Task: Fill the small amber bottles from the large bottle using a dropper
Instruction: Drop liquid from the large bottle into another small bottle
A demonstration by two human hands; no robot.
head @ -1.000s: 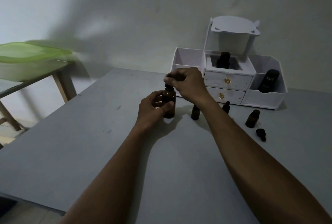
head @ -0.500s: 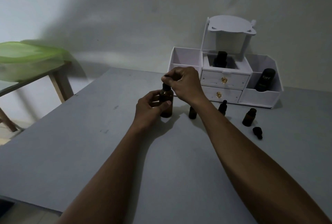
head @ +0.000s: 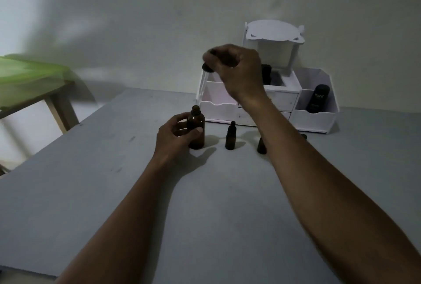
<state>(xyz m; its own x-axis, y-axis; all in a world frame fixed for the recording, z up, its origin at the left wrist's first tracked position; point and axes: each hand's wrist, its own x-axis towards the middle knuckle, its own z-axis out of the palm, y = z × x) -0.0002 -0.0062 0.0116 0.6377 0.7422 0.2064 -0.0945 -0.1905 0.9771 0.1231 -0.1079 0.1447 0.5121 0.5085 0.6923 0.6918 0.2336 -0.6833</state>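
The large amber bottle [head: 196, 129] stands upright on the grey table [head: 114, 192] with its neck uncapped. My left hand [head: 176, 134] grips its body from the left. My right hand [head: 235, 71] is raised above and to the right of it, pinching the black bulb of the dropper [head: 206, 71], whose glass tube hangs down over the bottle's mouth, its tip clear of the neck. One small amber bottle [head: 230, 136] with a black cap stands right of the large one. Another small bottle [head: 261, 145] is half hidden behind my right forearm.
A white desk organiser [head: 319, 117] with drawers stands at the back of the table, with a dark tube [head: 317, 98] in its right compartment and a dark item [head: 266, 74] in the middle one. A wooden stand with a green lid [head: 29, 76] is at the left.
My right hand has lifted the dropper up out of the large bottle, from the neck to well above it. My left hand keeps its hold on the bottle.
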